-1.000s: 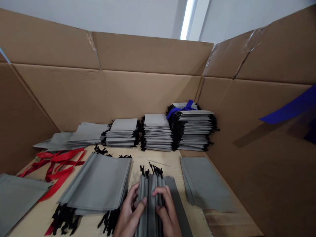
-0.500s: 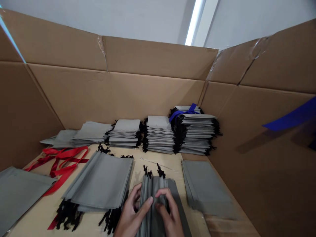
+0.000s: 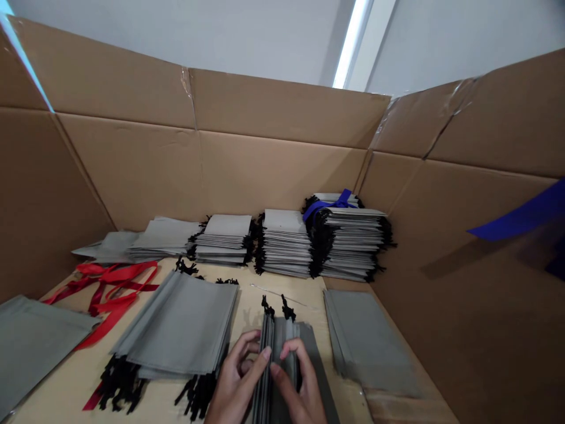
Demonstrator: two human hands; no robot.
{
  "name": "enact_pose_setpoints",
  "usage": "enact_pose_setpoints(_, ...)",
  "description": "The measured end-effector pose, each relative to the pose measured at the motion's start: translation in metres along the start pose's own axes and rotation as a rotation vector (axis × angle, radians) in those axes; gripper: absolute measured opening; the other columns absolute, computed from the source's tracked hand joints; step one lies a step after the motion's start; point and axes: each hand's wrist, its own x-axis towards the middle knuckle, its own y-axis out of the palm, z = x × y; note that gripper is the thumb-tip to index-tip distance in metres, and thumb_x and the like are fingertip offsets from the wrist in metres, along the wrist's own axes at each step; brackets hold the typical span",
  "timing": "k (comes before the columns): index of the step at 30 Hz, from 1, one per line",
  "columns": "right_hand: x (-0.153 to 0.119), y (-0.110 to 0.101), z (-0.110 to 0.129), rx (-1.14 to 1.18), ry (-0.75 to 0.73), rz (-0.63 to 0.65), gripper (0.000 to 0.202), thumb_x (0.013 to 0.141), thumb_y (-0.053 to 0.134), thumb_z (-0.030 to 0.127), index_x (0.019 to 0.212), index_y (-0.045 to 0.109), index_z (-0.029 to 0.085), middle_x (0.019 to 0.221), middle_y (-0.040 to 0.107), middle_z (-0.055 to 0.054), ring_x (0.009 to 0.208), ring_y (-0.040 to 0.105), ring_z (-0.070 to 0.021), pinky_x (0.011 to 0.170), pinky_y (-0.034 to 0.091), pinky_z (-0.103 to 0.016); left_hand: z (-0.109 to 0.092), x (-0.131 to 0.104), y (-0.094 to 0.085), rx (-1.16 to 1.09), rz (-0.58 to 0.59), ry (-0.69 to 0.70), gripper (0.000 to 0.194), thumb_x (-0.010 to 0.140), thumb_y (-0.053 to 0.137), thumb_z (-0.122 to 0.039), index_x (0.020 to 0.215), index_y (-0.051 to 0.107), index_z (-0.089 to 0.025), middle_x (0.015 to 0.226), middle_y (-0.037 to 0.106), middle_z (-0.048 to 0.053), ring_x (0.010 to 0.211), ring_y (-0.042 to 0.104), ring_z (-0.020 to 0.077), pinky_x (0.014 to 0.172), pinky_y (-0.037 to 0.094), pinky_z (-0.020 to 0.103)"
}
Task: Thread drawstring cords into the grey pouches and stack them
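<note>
Grey drawstring bags with knotted black cords stand on edge between my hands at the bottom middle. My left hand is closed around the left bundle of drawstring bags, thumb on its near face and fingers behind. On the other side, my right hand has thumb and bent forefinger at a thinner group of drawstring bags. A gap separates the two groups near the top. Under and behind them lies a flat grey piece. Their lower ends run out of the picture.
A fanned pile of drawstring bags lies left of my hands, beside red ribbon. Flat grey pieces lie to the right. Several stacks line the cardboard wall; one has a blue ribbon. Another blue strip hangs right.
The left bundle has been drawn slightly rightward and squeezed more upright and narrower. My right thumb has moved left, closer to that bundle. The view has shifted a little.
</note>
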Motion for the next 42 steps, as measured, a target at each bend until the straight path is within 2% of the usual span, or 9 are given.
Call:
enact_pose_setpoints(5,0.001,0.002,-0.003,-0.012,-0.048,-0.015,0.046,0.077,0.084,0.057,0.087,0.051,0.026,0.083,0.054,0.004,0.077,0.057,-0.0197,0.072,0.05,-0.028,-0.004,0.0,0.0,-0.031,0.014,-0.01,0.067,0.078,0.083,-0.068,0.123,0.075,-0.02,0.102,0.075,0.007,0.095,0.072,0.0257,0.083,0.056,0.03)
enact_pose_setpoints(14,0.0,-0.011,-0.002,0.023,0.055,0.006,0.039,0.085,0.075,0.059,0.093,0.054,0.027,0.092,0.058,0.0,0.088,0.061,-0.0245,0.081,0.052,-0.031,-0.002,-0.002,-0.008,-0.066,-0.008,-0.097,0.077,0.075,0.079,-0.078,0.126,0.076,-0.02,0.132,0.077,0.014,0.135,0.065,0.0367,0.112,0.052,0.039)
enact_pose_setpoints(21,0.0,-0.011,-0.003,0.073,0.098,-0.024,0.033,0.088,0.072,0.055,0.095,0.056,0.027,0.092,0.058,0.0,0.085,0.063,-0.0247,0.078,0.055,-0.031,0.002,0.002,-0.004,-0.096,0.076,-0.055,0.077,0.075,0.084,-0.071,0.13,0.073,-0.018,0.134,0.077,0.017,0.133,0.068,0.0395,0.112,0.056,0.046)
enact_pose_setpoints(25,-0.001,-0.011,-0.001,0.035,0.101,-0.053,0.038,0.084,0.076,0.06,0.094,0.06,0.027,0.092,0.062,-0.001,0.087,0.067,-0.0261,0.078,0.056,-0.031,0.006,-0.005,-0.015,-0.035,-0.039,-0.113,0.077,0.074,0.079,-0.078,0.126,0.08,-0.022,0.144,0.073,0.015,0.145,0.058,0.0424,0.127,0.041,0.056)
enact_pose_setpoints(28,-0.005,-0.007,0.002,0.071,0.171,-0.077,0.047,0.088,0.075,0.063,0.119,0.068,0.029,0.122,0.071,-0.008,0.11,0.07,-0.032,0.089,0.058,-0.036,0.014,-0.016,-0.031,0.011,0.012,0.008,0.08,0.057,0.092,-0.072,0.126,0.083,-0.033,0.154,0.066,0.008,0.154,0.046,0.0449,0.133,0.03,0.056)
enact_pose_setpoints(30,-0.005,-0.001,0.001,0.154,0.228,-0.116,0.066,0.093,0.068,0.067,0.147,0.057,0.032,0.146,0.065,-0.012,0.118,0.07,-0.0334,0.087,0.061,-0.039,0.014,-0.021,-0.036,0.061,0.093,0.094,0.084,0.052,0.098,-0.062,0.13,0.08,-0.04,0.16,0.06,0.003,0.158,0.04,0.0446,0.134,0.027,0.054)
enact_pose_setpoints(34,0.002,0.012,-0.014,0.344,0.281,-0.089,0.089,0.096,0.05,0.08,0.165,0.033,0.026,0.134,0.072,-0.017,0.082,0.072,-0.0276,0.059,0.059,-0.038,-0.004,-0.012,-0.019,0.077,0.145,0.017,0.075,0.063,0.094,-0.055,0.131,0.074,-0.03,0.148,0.07,0.013,0.145,0.057,0.0455,0.12,0.048,0.052)
enact_pose_setpoints(38,0.003,0.015,-0.018,0.295,0.179,-0.099,0.077,0.096,0.046,0.082,0.144,0.058,0.023,0.125,0.078,-0.016,0.094,0.074,-0.0294,0.074,0.062,-0.04,-0.015,0.002,0.005,0.017,0.149,0.0,0.071,0.07,0.088,-0.047,0.129,0.062,-0.017,0.129,0.076,0.021,0.121,0.073,0.0398,0.106,0.058,0.048)
enact_pose_setpoints(42,-0.006,-0.007,-0.002,-0.053,0.062,-0.305,0.063,0.096,0.058,0.073,0.136,0.068,0.025,0.144,0.068,-0.016,0.132,0.063,-0.0362,0.103,0.057,-0.045,-0.003,0.001,0.001,0.048,0.036,0.054,0.087,0.073,0.085,-0.05,0.147,0.053,-0.015,0.157,0.059,0.022,0.15,0.052,0.0396,0.123,0.046,0.046)
